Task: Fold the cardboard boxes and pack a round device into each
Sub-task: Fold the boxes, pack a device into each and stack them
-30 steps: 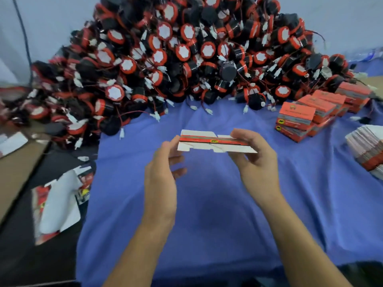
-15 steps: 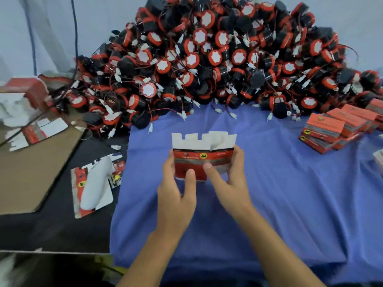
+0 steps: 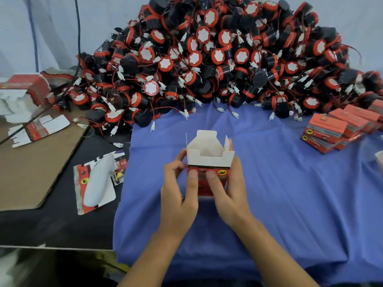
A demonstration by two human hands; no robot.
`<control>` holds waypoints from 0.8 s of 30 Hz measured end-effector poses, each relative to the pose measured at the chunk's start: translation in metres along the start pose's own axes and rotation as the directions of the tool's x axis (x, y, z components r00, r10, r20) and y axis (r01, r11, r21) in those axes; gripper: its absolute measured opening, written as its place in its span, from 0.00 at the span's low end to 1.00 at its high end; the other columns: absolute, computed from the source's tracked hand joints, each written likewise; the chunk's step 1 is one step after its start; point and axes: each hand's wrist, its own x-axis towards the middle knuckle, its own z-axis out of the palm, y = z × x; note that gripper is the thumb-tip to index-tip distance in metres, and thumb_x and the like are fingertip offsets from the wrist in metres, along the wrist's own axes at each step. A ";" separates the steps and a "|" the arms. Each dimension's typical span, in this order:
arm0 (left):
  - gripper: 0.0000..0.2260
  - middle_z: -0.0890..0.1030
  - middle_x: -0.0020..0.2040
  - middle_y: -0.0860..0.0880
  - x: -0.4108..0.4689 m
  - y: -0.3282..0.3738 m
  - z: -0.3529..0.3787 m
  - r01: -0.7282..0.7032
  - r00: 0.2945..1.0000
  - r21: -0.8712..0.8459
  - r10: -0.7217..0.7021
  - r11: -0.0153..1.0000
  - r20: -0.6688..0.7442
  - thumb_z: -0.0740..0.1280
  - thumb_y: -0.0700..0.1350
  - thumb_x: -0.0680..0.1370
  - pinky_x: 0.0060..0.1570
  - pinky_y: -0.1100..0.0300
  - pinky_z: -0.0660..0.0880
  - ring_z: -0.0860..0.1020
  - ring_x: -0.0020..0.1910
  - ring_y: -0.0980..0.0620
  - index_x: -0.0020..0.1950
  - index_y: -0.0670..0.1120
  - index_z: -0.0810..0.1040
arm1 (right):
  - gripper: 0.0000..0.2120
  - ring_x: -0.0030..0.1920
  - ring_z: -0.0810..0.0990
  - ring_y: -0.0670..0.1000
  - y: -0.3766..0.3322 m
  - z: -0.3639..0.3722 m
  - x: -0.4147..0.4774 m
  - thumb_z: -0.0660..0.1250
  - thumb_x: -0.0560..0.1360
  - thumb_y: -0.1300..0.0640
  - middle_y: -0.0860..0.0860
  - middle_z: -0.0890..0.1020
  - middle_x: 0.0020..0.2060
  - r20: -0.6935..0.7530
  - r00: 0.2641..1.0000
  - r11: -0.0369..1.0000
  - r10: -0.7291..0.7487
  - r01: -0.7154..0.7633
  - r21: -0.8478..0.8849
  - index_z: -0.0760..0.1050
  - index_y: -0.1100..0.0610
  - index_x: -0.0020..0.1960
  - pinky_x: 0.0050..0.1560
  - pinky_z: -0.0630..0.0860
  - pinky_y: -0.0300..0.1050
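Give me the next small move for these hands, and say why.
Probably hold the box with the left hand alone and send the right hand to the pile of round devices for one. The box is squared open, flaps up, inside empty. Whether its lower end is closed is hidden by the hands.

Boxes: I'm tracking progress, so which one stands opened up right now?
The box gripped by the left hand and right hand: flaps up, white inside showing. The stacked boxes at right are closed.
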 end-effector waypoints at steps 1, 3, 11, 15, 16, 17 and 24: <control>0.08 0.75 0.72 0.52 0.000 0.001 0.000 0.005 1.000 -0.013 -0.005 1.000 -0.004 0.62 0.56 0.84 0.57 0.67 0.76 0.76 0.69 0.50 0.61 0.56 0.70 | 0.34 0.69 0.75 0.51 -0.001 -0.001 -0.001 0.61 0.82 0.37 0.43 0.73 0.68 0.003 1.000 1.000 -0.023 0.023 0.018 0.57 0.49 0.82 0.63 0.71 0.34; 0.07 0.76 0.69 0.51 0.000 0.001 0.000 0.020 0.999 -0.024 -0.020 1.000 -0.029 0.63 0.57 0.84 0.56 0.60 0.79 0.77 0.67 0.45 0.59 0.58 0.70 | 0.31 0.69 0.76 0.55 -0.005 -0.001 -0.001 0.59 0.83 0.39 0.47 0.74 0.71 -0.004 0.999 0.998 -0.038 0.039 0.046 0.58 0.49 0.82 0.64 0.73 0.40; 0.23 0.79 0.63 0.49 -0.002 0.016 -0.005 0.081 0.997 -0.145 -0.080 0.986 0.010 0.71 0.45 0.77 0.65 0.52 0.76 0.77 0.66 0.42 0.70 0.50 0.69 | 0.23 0.59 0.82 0.49 -0.026 -0.015 0.002 0.59 0.81 0.41 0.46 0.83 0.60 0.026 0.985 0.968 0.171 -0.172 0.180 0.73 0.52 0.70 0.56 0.77 0.40; 0.26 0.82 0.63 0.52 0.008 0.028 -0.005 0.232 0.972 -0.200 -0.217 0.952 0.092 0.69 0.38 0.73 0.62 0.52 0.79 0.80 0.64 0.50 0.69 0.56 0.76 | 0.22 0.61 0.81 0.49 -0.038 -0.024 0.009 0.66 0.77 0.48 0.49 0.83 0.60 0.088 0.979 0.945 0.185 -0.202 0.258 0.74 0.55 0.68 0.58 0.78 0.42; 0.25 0.83 0.61 0.52 0.010 0.030 -0.004 0.237 0.971 -0.192 -0.223 0.953 0.091 0.69 0.37 0.72 0.57 0.55 0.81 0.82 0.62 0.52 0.65 0.60 0.79 | 0.20 0.61 0.81 0.50 -0.041 -0.024 0.011 0.68 0.77 0.51 0.50 0.83 0.60 0.072 0.981 0.946 0.179 -0.191 0.261 0.74 0.55 0.67 0.59 0.77 0.42; 0.24 0.85 0.59 0.54 0.012 0.033 -0.002 0.247 0.969 -0.188 -0.236 0.951 0.078 0.70 0.38 0.72 0.53 0.59 0.81 0.83 0.59 0.54 0.60 0.63 0.81 | 0.18 0.60 0.80 0.50 -0.044 -0.023 0.012 0.68 0.76 0.55 0.51 0.82 0.59 0.053 0.984 0.950 0.168 -0.176 0.256 0.74 0.55 0.66 0.59 0.77 0.44; 0.27 0.81 0.60 0.62 0.013 0.041 0.003 0.318 0.926 -0.134 -0.278 0.938 0.255 0.67 0.42 0.76 0.57 0.58 0.80 0.81 0.61 0.57 0.71 0.63 0.65 | 0.24 0.65 0.79 0.51 -0.061 -0.018 0.010 0.71 0.75 0.44 0.47 0.81 0.62 0.042 0.984 0.953 0.175 -0.180 0.243 0.72 0.49 0.67 0.63 0.78 0.49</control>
